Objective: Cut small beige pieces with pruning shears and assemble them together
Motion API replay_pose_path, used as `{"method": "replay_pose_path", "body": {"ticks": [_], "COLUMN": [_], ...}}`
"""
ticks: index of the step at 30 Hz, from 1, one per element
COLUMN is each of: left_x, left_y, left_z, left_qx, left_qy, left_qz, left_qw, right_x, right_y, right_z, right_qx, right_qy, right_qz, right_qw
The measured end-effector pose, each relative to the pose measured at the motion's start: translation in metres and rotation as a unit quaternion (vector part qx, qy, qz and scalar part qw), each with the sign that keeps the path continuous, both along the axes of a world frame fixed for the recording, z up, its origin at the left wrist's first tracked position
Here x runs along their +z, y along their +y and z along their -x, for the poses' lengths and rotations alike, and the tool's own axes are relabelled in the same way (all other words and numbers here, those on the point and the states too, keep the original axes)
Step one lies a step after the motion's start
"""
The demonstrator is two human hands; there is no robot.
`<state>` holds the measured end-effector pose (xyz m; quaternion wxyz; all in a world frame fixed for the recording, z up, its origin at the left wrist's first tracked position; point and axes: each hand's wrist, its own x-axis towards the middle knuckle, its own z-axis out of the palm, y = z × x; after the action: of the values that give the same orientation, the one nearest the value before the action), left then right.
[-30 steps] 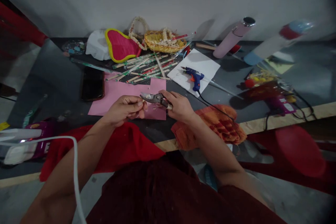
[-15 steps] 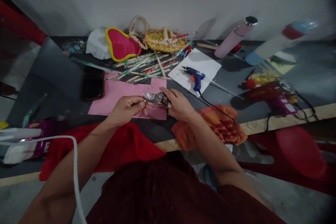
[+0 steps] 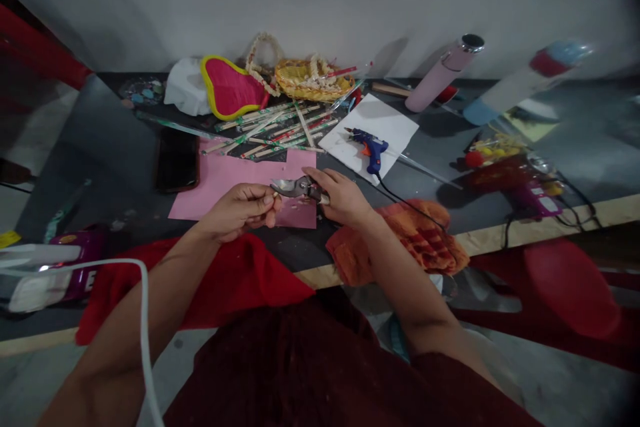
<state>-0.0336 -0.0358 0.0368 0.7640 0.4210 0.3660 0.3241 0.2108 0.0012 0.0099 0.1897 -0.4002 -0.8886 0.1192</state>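
Firmly in right hand — pruning shears, slightly open

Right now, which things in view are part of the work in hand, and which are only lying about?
In hand:
right hand gripping the metal cutters
left hand pinching something small at the blades, too small to tell
pink paper under both hands

Lying about:
blue glue gun
rolled paper sticks
black phone
woven basket
pink bottle

Your view is dim and soft, with dark corners. Edges bend and blur, and the bottles at right smear.
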Motion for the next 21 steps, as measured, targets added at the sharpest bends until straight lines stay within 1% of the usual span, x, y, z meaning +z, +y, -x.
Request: {"method": "replay_pose_path", "body": {"ticks": [3, 5, 7, 8, 10, 12, 14, 16, 19, 21], "left_x": [-0.005, -0.007, -0.008, -0.007, -0.005, -0.004, -0.004, -0.006, -0.010, -0.012], "left_y": [0.000, 0.000, 0.001, 0.002, 0.004, 0.006, 0.006, 0.006, 0.006, 0.005], "left_z": [0.001, 0.003, 0.008, 0.010, 0.012, 0.010, 0.006, 0.000, -0.006, -0.008], "left_qx": [-0.020, -0.028, -0.023, -0.007, 0.034, 0.060, 0.063, 0.055, 0.049, 0.061], "left_qy": [-0.016, -0.049, -0.104, -0.125, -0.127, -0.095, -0.057, -0.024, 0.015, 0.048], "left_qz": [0.015, 0.011, -0.002, -0.007, -0.009, -0.004, -0.007, -0.021, -0.044, -0.072], "left_qw": [1.000, 0.998, 0.994, 0.992, 0.991, 0.994, 0.996, 0.998, 0.998, 0.994], "right_x": [0.000, 0.000, -0.001, -0.001, -0.003, -0.006, -0.009, -0.012, -0.016, -0.017], "right_y": [0.006, 0.008, 0.009, 0.010, 0.013, 0.016, 0.018, 0.019, 0.019, 0.019], "right_z": [-0.006, -0.011, -0.015, -0.017, -0.019, -0.019, -0.019, -0.020, -0.020, -0.020], "right_qx": [0.045, 0.052, 0.043, 0.024, -0.047, -0.140, -0.208, -0.243, -0.258, -0.263], "right_qy": [0.050, 0.075, 0.084, 0.082, 0.067, 0.036, -0.006, -0.043, -0.073, -0.084], "right_qz": [0.007, 0.011, 0.016, 0.018, 0.018, 0.020, 0.023, 0.013, -0.012, -0.013], "right_qw": [0.998, 0.996, 0.995, 0.996, 0.996, 0.989, 0.978, 0.969, 0.963, 0.961]}}
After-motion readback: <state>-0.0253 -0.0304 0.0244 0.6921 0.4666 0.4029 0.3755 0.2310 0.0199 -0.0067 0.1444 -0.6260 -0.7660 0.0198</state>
